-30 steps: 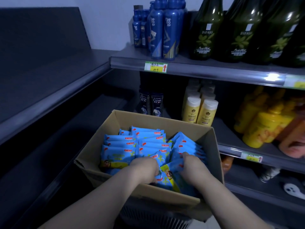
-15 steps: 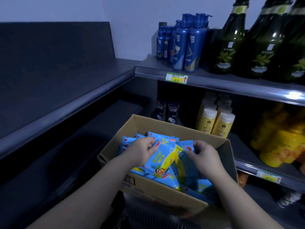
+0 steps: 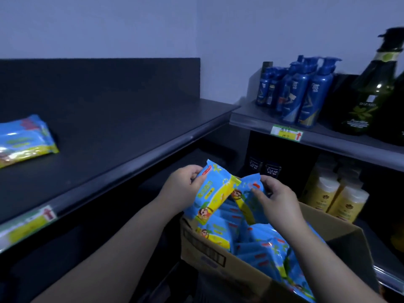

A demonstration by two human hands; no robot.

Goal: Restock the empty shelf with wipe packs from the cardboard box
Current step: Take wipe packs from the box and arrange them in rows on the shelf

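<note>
My left hand [image 3: 182,189] grips a blue and yellow wipe pack [image 3: 213,193] by its upper left end, lifted above the cardboard box [image 3: 209,252]. My right hand [image 3: 276,202] holds a second wipe pack [image 3: 246,200] right beside it, the two packs touching. Several more packs [image 3: 262,243] fill the box below. The dark shelf [image 3: 113,136] on the left carries wipe packs [image 3: 24,138] at its far left.
Blue pump bottles [image 3: 306,95] and dark green bottles [image 3: 371,95] stand on the upper right shelf. Below them are black bottles [image 3: 272,170] and yellow bottles [image 3: 336,193]. Price tags [image 3: 286,133] sit on the shelf rails. A lower dark shelf runs under the left one.
Both hands have lifted packs up out of the box. The view has swung left and upward, bringing the left shelf and the packs on it into sight.
</note>
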